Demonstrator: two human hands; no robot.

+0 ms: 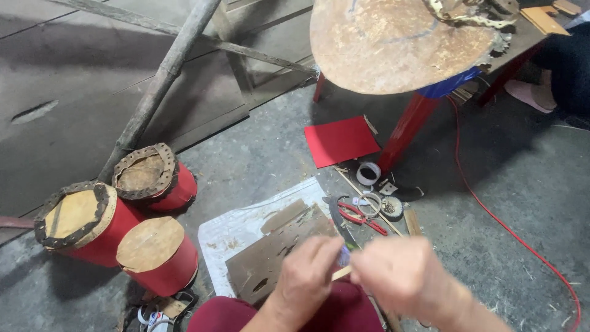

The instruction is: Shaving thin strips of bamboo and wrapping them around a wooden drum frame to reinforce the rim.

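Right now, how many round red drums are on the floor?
3, clustered at left: one red drum with a studded rim at back, another studded one leftmost, and a plain-topped one nearest.

No screens or signs show here, and hardly any packaging. The one likely wrapper is a white plastic sheet or bag (pixel 236 230) — flat on the concrete floor in the lower middle, crumpled at its edges, with a brown cardboard piece lying on top of it. At the bottom edge, just left of the middle, sits a small crushed item (pixel 153 318) in white with red and blue printing — maybe a packet or label, too small and cut off to tell. A flat red card sheet (pixel 340 140) lies on the floor further up; it carries no visible label.
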